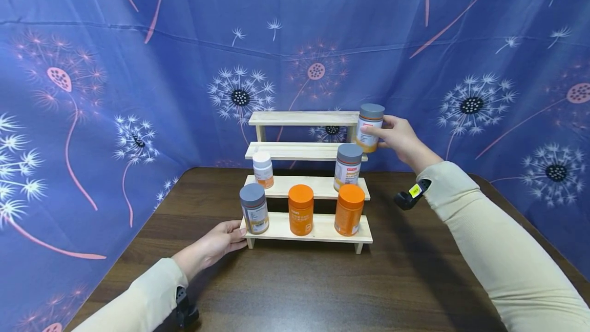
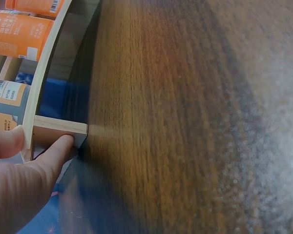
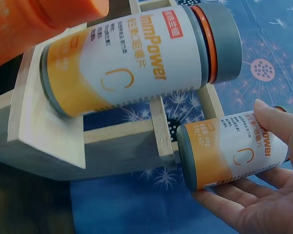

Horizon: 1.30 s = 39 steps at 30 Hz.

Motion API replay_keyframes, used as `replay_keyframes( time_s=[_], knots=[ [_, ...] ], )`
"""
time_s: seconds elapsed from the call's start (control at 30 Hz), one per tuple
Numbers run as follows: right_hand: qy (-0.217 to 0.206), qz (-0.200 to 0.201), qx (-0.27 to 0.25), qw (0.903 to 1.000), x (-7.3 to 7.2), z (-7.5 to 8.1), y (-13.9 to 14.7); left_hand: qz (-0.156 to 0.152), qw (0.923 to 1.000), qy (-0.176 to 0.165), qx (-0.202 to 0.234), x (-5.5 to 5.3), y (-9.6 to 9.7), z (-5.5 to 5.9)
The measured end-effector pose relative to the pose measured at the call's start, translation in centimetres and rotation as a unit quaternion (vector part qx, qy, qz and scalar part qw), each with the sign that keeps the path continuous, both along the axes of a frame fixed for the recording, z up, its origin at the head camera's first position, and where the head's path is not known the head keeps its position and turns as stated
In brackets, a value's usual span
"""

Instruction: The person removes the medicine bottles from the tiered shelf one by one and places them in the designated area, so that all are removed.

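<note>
My right hand [image 1: 400, 139] grips a grey-lidded supplement bottle [image 3: 224, 153], its fingers and thumb wrapped around the white and yellow label. In the head view that bottle overlaps the right ends of the upper two tiers of a pale wooden stepped rack [image 1: 306, 118]. Down at the rack's left end, my left hand [image 1: 220, 242] pinches the bottom tier, thumb at the board's edge and a finger against the short leg [image 2: 58, 129]. Right above that thumb stands another grey-lidded bottle [image 1: 255, 209]. A similar bottle [image 3: 127, 61] is on the second tier's right end.
Two orange bottles [image 1: 301, 210] stand at the middle and right of the bottom tier. A small white-capped bottle [image 1: 263, 169] is at the second tier's left. The rack rests on a dark wooden table [image 1: 295, 291] before a blue dandelion-print cloth [image 1: 184, 81].
</note>
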State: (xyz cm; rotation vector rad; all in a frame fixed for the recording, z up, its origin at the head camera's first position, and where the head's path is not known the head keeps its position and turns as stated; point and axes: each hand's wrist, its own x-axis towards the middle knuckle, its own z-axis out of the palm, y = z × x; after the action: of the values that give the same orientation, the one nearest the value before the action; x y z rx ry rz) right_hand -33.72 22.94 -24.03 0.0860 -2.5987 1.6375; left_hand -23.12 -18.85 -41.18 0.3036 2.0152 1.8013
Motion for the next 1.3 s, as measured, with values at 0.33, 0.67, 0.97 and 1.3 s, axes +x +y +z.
replay_keyframes(
  time_s=[0.33,0.67,0.97,1.3],
  knots=[
    [0.001,-0.004,0.003,1.0000,0.3,0.0,1.5,0.000,1.0000,-0.003,0.001,0.1,0.0,0.1],
    [-0.002,-0.014,-0.007,0.9999,0.3,-0.8,2.7,0.003,1.0000,-0.004,0.002,0.3,-0.1,0.3],
    [-0.017,-0.039,-0.013,0.9990,0.3,-1.7,4.3,0.006,1.0000,-0.006,0.001,0.3,-0.1,0.3],
    [-0.041,-0.055,-0.042,0.9968,0.0,-3.0,6.4,0.004,1.0000,0.001,0.006,0.3,0.0,0.2]
  ],
)
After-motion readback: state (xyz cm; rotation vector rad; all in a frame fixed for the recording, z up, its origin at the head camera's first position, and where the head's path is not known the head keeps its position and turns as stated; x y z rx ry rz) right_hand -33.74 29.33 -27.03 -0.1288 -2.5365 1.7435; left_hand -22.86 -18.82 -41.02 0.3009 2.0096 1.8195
